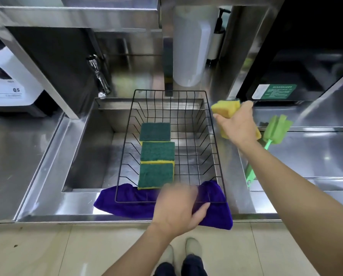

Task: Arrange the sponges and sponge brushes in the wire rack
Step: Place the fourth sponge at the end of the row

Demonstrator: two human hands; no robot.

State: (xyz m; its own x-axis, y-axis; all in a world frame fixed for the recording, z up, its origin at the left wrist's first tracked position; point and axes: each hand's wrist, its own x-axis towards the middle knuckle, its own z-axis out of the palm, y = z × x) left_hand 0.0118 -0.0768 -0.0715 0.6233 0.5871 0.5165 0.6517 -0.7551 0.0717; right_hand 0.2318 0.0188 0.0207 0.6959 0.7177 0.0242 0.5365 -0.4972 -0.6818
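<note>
A black wire rack (210, 120) sits over the steel sink, its near end resting on a purple cloth (216, 214). Three sponges lie green side up in a row along the rack's left part: far (155, 132), middle (157, 151), near (155, 175). My right hand (238, 124) is raised just right of the rack's far corner, shut on a yellow sponge (225, 107). Another yellow sponge (224, 134) shows under that hand on the counter. A green sponge brush (276, 130) lies on the counter to the right. My left hand (178, 208), blurred, is at the rack's near rim; its grip is unclear.
The sink basin (87, 152) lies under the rack, with a faucet (98, 76) at the back left. A white machine (9, 80) stands on the left counter. A white jug (188, 46) and a pump bottle (218, 38) stand behind. A dark appliance (298, 66) fills the right.
</note>
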